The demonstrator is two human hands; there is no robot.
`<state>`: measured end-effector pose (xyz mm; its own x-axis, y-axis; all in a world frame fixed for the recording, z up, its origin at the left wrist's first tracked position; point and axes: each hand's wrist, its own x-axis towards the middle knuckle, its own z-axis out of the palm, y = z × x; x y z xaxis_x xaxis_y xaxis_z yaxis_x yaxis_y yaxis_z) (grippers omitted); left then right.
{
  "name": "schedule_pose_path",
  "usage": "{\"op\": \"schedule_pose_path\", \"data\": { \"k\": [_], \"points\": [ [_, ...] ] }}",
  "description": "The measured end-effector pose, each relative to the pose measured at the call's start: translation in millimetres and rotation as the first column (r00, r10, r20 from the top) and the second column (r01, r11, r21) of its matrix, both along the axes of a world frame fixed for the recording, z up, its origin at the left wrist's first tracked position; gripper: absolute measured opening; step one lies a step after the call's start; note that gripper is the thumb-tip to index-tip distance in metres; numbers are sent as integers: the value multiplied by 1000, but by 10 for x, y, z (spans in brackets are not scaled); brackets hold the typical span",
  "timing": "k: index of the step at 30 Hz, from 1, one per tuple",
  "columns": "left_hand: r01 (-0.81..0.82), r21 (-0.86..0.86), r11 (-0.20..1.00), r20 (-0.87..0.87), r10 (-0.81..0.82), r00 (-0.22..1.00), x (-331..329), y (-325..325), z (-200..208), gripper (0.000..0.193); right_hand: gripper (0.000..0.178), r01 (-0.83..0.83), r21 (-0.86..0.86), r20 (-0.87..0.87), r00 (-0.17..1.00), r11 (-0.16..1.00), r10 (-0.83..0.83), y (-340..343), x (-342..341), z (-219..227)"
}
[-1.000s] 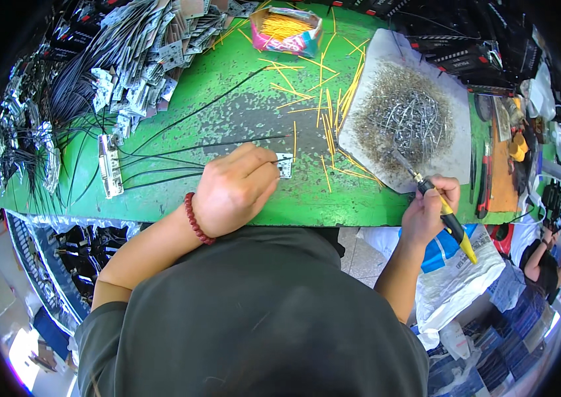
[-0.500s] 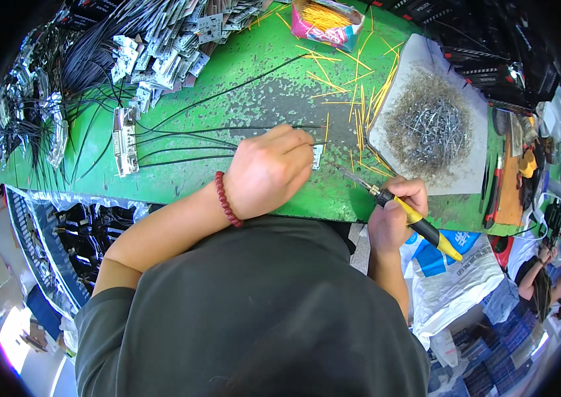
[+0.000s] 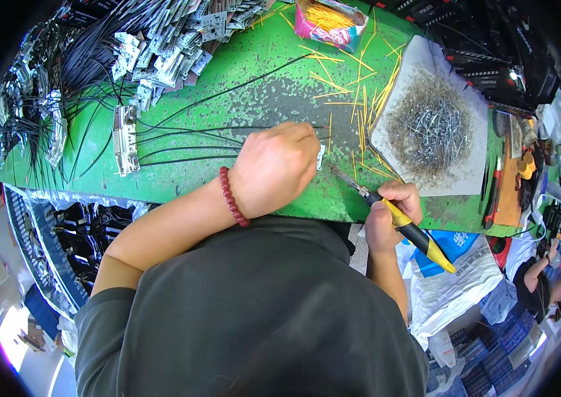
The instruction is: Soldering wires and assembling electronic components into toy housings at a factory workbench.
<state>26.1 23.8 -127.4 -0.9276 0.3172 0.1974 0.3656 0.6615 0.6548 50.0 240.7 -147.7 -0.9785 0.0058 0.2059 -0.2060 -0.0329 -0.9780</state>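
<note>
My right hand [image 3: 391, 213] is wrapped around a yellow-and-black soldering iron [image 3: 415, 233], whose tip points up and left toward my left hand. The tip stops a little short of a small white circuit board [image 3: 321, 157] that peeks out beside my left fingertips. Closed and knuckles up, my left hand [image 3: 279, 167] grips black wires [image 3: 191, 149]; its fingertips are mostly hidden. Those wires run left to a silvery metal-and-white part [image 3: 125, 140] on the green table. Past my left fingers, a dark wire end sticks out near a thin yellow stick.
Yellow sticks [image 3: 362, 119] lie scattered on the green table [image 3: 227, 99], below a pink box [image 3: 330, 23] of them. A white sheet [image 3: 472, 175] bears a heap of metal bits [image 3: 434, 129]. Circuit boards [image 3: 168, 59] pile up at the far left; pliers [image 3: 494, 195] lie right.
My left hand has shifted slightly right and now covers more of the small board. The soldering iron has moved a little left and down, its tip nearer my left hand.
</note>
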Motion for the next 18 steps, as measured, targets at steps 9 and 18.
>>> {"op": "schedule_pose_path", "data": {
  "k": [9,18],
  "points": [
    [8,-13,1000,44,-7,999,-31,-2,54,6,17,-19,94,-37,999,995,22,1,-16,1],
    [15,-8,1000,26,-15,1000,-25,-5,20,6,21,8,-29,-6,1000,1000,-8,-3,8,-3]
  ]
}}
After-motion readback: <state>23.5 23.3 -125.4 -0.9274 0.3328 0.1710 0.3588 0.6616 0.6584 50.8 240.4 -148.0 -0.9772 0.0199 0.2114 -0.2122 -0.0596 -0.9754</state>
